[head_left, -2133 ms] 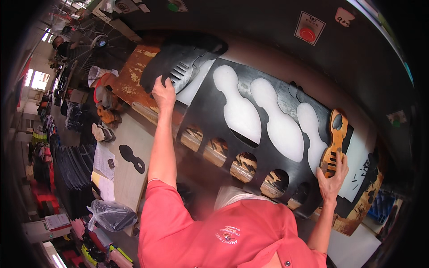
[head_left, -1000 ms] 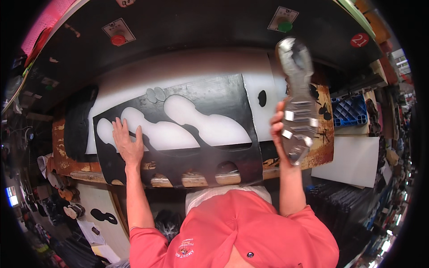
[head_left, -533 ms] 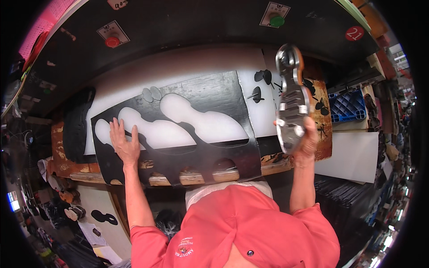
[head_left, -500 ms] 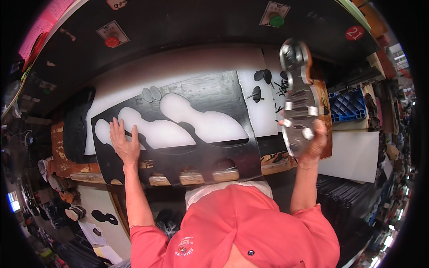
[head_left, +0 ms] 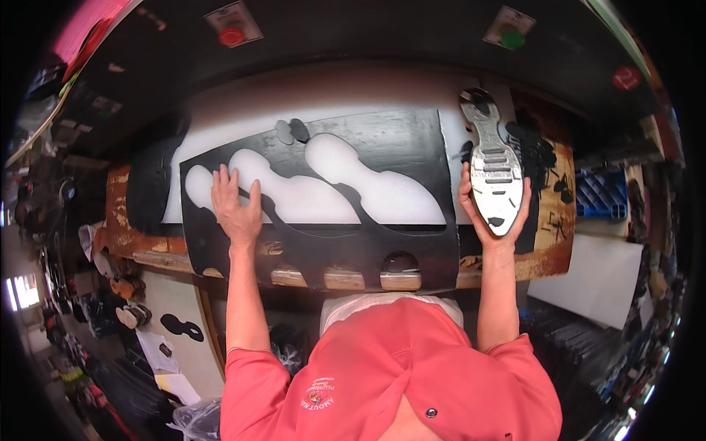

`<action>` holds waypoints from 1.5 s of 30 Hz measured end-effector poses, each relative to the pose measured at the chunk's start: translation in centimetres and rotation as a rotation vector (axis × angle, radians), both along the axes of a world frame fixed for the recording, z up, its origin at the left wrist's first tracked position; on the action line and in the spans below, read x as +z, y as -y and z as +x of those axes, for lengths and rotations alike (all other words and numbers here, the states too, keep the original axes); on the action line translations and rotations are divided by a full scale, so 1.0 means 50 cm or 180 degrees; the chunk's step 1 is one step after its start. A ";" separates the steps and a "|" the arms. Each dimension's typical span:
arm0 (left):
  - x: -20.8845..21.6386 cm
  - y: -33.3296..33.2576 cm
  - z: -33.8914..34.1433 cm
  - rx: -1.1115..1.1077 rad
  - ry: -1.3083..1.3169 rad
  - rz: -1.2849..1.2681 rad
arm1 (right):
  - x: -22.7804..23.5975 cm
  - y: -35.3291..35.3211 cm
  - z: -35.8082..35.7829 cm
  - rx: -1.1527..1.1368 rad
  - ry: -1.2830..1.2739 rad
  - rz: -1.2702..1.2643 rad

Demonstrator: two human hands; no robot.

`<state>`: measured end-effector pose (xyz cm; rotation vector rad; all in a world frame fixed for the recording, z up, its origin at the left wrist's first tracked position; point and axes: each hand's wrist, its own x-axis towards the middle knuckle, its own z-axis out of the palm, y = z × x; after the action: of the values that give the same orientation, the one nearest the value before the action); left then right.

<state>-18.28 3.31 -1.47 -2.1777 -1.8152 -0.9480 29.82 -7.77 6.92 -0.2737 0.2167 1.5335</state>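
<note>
A silver, sole-shaped cutting die [head_left: 494,176] is gripped at its lower, wider end by my right hand [head_left: 496,241], fingers along both sides. Slots and ridges show on its face. It is over the right end of the white board [head_left: 220,140], beside the black sheet [head_left: 404,140]. Several sole-shaped cutouts run through this sheet, with the white board showing in them. My left hand [head_left: 239,214] lies flat on the sheet's left part, fingers spread, next to the leftmost cutouts. Two small oval pieces, one grey [head_left: 284,132] and one black [head_left: 298,131], rest at the sheet's far edge.
A dark machine front with a red knob [head_left: 232,35] and a green knob [head_left: 512,38] spans the far side. Black scraps [head_left: 543,158] lie right of the die. Another black sheet [head_left: 156,180] is at the left. Beyond the table's right end are a blue crate [head_left: 601,195] and a white panel [head_left: 588,279].
My right hand has turned the die, so its silver face now shows instead of its darker side. The die hides less of the black scraps. My left hand stays flat on the sheet.
</note>
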 end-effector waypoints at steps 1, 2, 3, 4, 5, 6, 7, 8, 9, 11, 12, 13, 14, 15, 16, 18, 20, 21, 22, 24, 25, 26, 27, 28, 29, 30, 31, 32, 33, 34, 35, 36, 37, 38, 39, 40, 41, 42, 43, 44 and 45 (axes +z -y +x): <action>0.002 0.002 0.002 -0.0088 -0.0041 0.0041 | -0.007 -0.001 0.006 -0.0105 0.0632 -0.0046; 0.003 0.002 0.005 -0.0036 -0.0004 -0.0018 | -0.007 -0.001 0.017 -0.0110 0.1279 -0.0093; 0.006 0.005 0.005 0.0012 0.0039 0.0021 | -0.006 0.000 0.021 -0.0063 0.1877 -0.0232; 0.009 0.006 0.007 0.0040 0.0030 0.0030 | -0.002 0.000 0.024 -0.0017 0.2475 -0.0368; 0.012 0.008 0.007 0.0081 0.0020 0.0009 | 0.003 0.004 0.020 0.0055 0.3048 -0.0414; 0.014 0.008 0.007 0.0073 0.0028 0.0029 | 0.006 0.006 0.009 0.0048 0.3760 -0.0482; 0.017 0.010 0.007 0.0078 0.0027 0.0010 | 0.010 0.013 -0.006 0.0132 0.4249 -0.0715; 0.019 0.009 0.006 0.0114 0.0075 0.0051 | 0.012 0.020 -0.027 0.0086 0.4797 -0.0811; 0.021 0.011 0.006 0.0131 0.0020 -0.0042 | 0.014 0.024 -0.047 0.0083 0.5325 -0.0860; 0.022 0.004 0.007 -0.0018 -0.0091 -0.0238 | 0.006 0.029 -0.091 -0.0145 0.6236 -0.0777; 0.022 0.002 0.006 -0.0021 -0.0092 -0.0210 | -0.002 0.029 -0.109 -0.0150 0.7064 -0.0527; 0.022 -0.001 0.007 0.0017 -0.0026 -0.0112 | -0.012 0.027 -0.120 -0.0140 0.7834 -0.0398; 0.022 -0.002 0.005 0.0050 -0.0046 -0.0079 | -0.022 0.027 -0.124 -0.0204 0.8178 -0.0102; 0.021 -0.006 0.006 0.0102 -0.0023 -0.0035 | -0.032 0.021 -0.123 -0.0008 0.8560 0.0200; 0.020 -0.006 0.005 0.0063 -0.0026 -0.0074 | -0.039 0.015 -0.111 -0.0171 0.8282 0.0310; 0.017 -0.008 0.005 0.0068 -0.0057 -0.0100 | -0.047 -0.010 -0.067 -0.0118 0.7784 0.0513; 0.013 -0.008 0.007 0.0105 -0.0068 -0.0045 | -0.050 -0.050 -0.017 -0.0262 0.7811 0.0683; 0.010 -0.009 0.009 0.0054 -0.0062 -0.0074 | -0.051 -0.075 0.005 -0.0470 0.8066 0.0705; 0.007 -0.006 0.011 0.0055 -0.0041 -0.0053 | -0.053 -0.109 0.030 -0.0632 0.8277 0.0958; 0.001 0.000 0.015 0.0079 -0.0018 -0.0031 | -0.063 -0.171 0.071 -0.0524 0.8631 0.1392; -0.001 0.003 0.016 0.0103 -0.0016 -0.0030 | -0.074 -0.196 0.086 -0.0474 0.8769 0.1618; -0.002 0.006 0.017 0.0120 -0.0043 -0.0051 | -0.088 -0.217 0.101 -0.0354 0.8954 0.1845; -0.002 0.009 0.017 0.0113 -0.0013 -0.0014 | -0.103 -0.227 0.118 -0.0235 0.9162 0.2075; -0.001 0.010 0.017 0.0100 -0.0012 0.0001 | -0.118 -0.229 0.138 -0.0291 0.9057 0.2154; 0.001 0.010 0.016 0.0020 -0.0029 0.0101 | -0.132 -0.232 0.162 -0.0507 0.9074 0.2098; 0.003 0.009 0.014 0.0070 -0.0008 0.0024 | -0.143 -0.236 0.189 -0.0724 0.9085 0.2041; 0.006 0.007 0.012 0.0054 -0.0005 0.0033 | -0.149 -0.236 0.218 -0.0676 0.9233 0.1903; 0.009 0.005 0.011 0.0077 0.0013 0.0015 | -0.141 -0.229 0.257 -0.0959 0.9390 0.1529; 0.012 -0.001 0.008 -0.0013 -0.0007 0.0069 | -0.128 -0.221 0.290 -0.0963 0.9700 0.1086; 0.014 0.000 0.007 0.0024 -0.0010 0.0092 | -0.107 -0.220 0.313 -0.0763 0.9822 0.0352; 0.016 0.000 0.004 0.0055 0.0040 0.0184 | -0.088 -0.225 0.316 -0.0377 0.9921 -0.0579; 0.017 0.001 0.004 0.0064 0.0013 0.0131 | -0.073 -0.229 0.299 -0.0929 0.9602 -0.0645; 0.020 0.003 0.002 0.0062 -0.0002 0.0043 | -0.050 -0.223 0.266 -0.0950 0.9163 -0.1406; 0.021 0.004 0.002 0.0102 0.0061 0.0092 | -0.039 -0.234 0.205 -0.1402 0.8979 -0.0654; 0.023 0.008 0.002 0.0140 0.0066 0.0092 | -0.027 -0.255 0.130 -0.1445 0.8632 0.0378; 0.024 0.008 0.004 0.0155 0.0028 0.0074 | -0.027 -0.274 0.036 -0.1006 0.7937 0.0779; 0.025 0.010 0.005 0.0154 0.0064 0.0128 | -0.027 -0.287 -0.061 -0.0752 0.7739 0.1325; 0.027 0.009 0.007 0.0158 0.0053 0.0130 | -0.032 -0.300 -0.160 -0.0518 0.7639 0.1680; 0.028 0.010 0.009 0.0185 0.0101 0.0153 | -0.031 -0.312 -0.239 -0.0403 0.7909 0.2037; 0.029 0.009 0.012 0.0156 0.0176 0.0197 | -0.036 -0.328 -0.319 -0.0533 0.8239 0.1994; 0.030 0.009 0.013 0.0181 0.0093 0.0120 | -0.039 -0.344 -0.386 -0.0676 0.8514 0.2082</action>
<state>-17.65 2.86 0.02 -2.0894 -1.8464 -0.9987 10.55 9.42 4.98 -1.3438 -2.1285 -0.0463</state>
